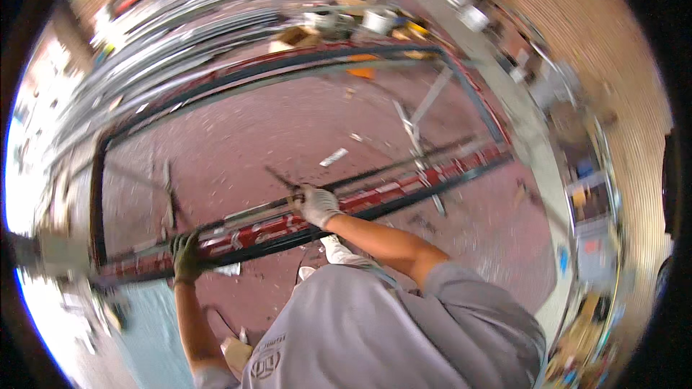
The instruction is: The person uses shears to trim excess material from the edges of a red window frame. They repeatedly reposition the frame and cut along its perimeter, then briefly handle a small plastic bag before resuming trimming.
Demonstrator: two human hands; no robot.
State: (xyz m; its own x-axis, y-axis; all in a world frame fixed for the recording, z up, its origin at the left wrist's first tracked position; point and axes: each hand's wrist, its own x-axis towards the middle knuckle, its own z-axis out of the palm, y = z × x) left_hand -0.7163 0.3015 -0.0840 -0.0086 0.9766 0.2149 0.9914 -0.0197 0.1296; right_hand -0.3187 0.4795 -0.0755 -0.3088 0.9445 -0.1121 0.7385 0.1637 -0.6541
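Observation:
A large rectangular metal frame lies flat above the reddish floor. Its near rail (404, 187) is dark metal wrapped in red-and-white film and runs from lower left to right. My left hand (186, 256), in a dark glove, grips this rail near its left end. My right hand (317, 205), in a white glove, rests on the rail's middle, closed on a thin black strip (389, 166) that runs along the rail's top edge. The far rail (288, 61) curves across the top of the view.
Crossed grey metal bars (418, 137) stand inside the frame at the right. A white scrap (333, 157) lies on the floor. White buckets (378, 20) and boxes sit beyond the far rail, long metal profiles (166, 36) are stacked upper left, and a brick wall (613, 65) stands on the right.

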